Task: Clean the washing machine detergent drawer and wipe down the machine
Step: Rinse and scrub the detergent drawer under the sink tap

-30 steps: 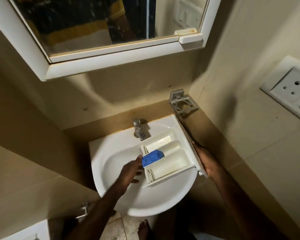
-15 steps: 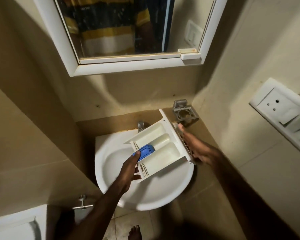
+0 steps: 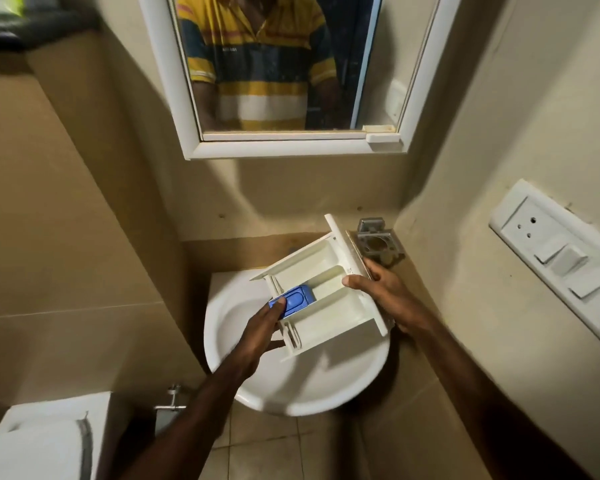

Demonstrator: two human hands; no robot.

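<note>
**Drawer held over basin, both hands on it**

Forearms enter from the bottom edge, elbows cut off. Left hand (image 3: 262, 329) is closed on the near-left end of the detergent drawer (image 3: 329, 299), thumb lying on the blue insert (image 3: 293, 301); the fingers pass under the drawer and are hidden. Right hand (image 3: 387, 296) grips the drawer's front panel, thumb hooked over the inner rim, fingers wrapped behind the panel and mostly out of sight. Drawer is tilted, front panel end raised toward the wall, compartments facing up, off-white with yellowish staining.

Under both hands: white round washbasin (image 3: 291, 396). Its tap is hidden behind the drawer.

Near the left forearm, bottom-left corner: a white rounded object (image 3: 45, 441), cut off by the frame, not identifiable. A small metal fitting (image 3: 172, 401) sits on the wall beside it.

Just beyond the right hand: metal holder (image 3: 378, 244) on the wall. Right of the right hand: switch and socket plate (image 3: 561, 258) on the beige side wall.

Beyond the hands, above: white-framed mirror (image 3: 284, 147) reflecting a yellow, blue and white striped shirt. Floor is beige tile; lighting dim.
</note>
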